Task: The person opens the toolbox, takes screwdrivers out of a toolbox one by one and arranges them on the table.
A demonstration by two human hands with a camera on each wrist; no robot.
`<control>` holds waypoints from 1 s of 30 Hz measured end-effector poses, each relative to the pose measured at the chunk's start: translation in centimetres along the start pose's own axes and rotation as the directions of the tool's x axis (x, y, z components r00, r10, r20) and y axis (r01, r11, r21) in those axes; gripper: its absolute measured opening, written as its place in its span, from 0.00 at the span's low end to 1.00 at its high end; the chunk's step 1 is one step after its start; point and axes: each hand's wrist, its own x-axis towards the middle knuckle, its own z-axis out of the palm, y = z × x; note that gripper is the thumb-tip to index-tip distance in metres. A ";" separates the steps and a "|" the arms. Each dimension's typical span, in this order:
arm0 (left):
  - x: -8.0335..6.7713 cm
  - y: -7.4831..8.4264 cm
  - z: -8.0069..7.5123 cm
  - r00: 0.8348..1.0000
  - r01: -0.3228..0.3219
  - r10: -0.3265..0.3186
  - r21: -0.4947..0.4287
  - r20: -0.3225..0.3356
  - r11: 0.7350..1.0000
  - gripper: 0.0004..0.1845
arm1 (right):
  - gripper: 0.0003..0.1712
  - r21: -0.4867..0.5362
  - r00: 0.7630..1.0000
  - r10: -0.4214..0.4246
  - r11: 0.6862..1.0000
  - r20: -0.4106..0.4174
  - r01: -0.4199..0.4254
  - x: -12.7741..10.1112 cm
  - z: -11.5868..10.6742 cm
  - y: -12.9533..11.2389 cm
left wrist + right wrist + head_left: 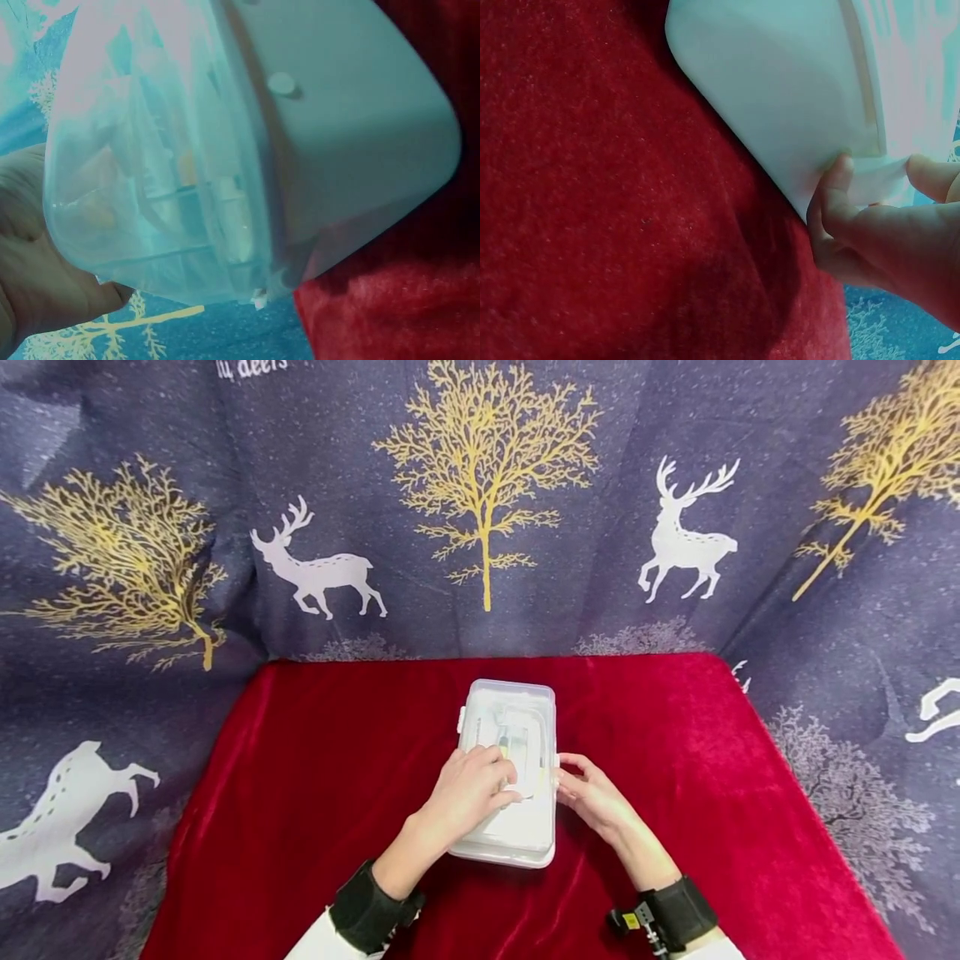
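A white storage box (495, 835) with a clear lid (517, 693) lies lengthwise before me. The lid sits over the box, and pale packed items (517, 739) show through it. My left hand (476, 781) rests on top of the lid near its middle, fingers over the clear plastic. At the box's right side is my right hand (596, 793). In the right wrist view its thumb and fingers pinch a white side latch (877, 174) at the lid's edge. On the left side another latch (461, 719) sticks out.
Red velvet cloth (345, 760) covers the table under the box. Behind and to both sides hangs a dark blue curtain (420, 627) printed with white deer and golden trees. Both wrists wear black bands (678, 910).
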 end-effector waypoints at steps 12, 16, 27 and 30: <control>-0.2 -0.2 -0.4 1.000 0.019 -0.019 -0.006 0.013 1.000 0.13 | 0.27 -0.240 0.999 -0.029 0.970 -0.035 0.019 -0.2 -0.3 -1.0; -0.3 -0.3 0.0 1.000 -0.018 0.018 0.006 0.001 1.000 0.12 | 0.27 -0.278 0.998 -0.023 0.960 -0.062 0.005 -0.3 -0.4 -1.1; -0.6 0.8 0.6 0.999 0.039 -0.039 -0.004 -0.030 0.999 0.13 | 0.26 -0.246 0.998 -0.063 0.968 -0.025 0.055 -1.0 -1.7 -0.7; -1.0 2.3 0.6 0.997 0.082 -0.081 0.059 -0.013 0.995 0.24 | 0.25 -0.262 0.996 -0.075 0.963 -0.046 0.060 -1.2 -2.1 -0.6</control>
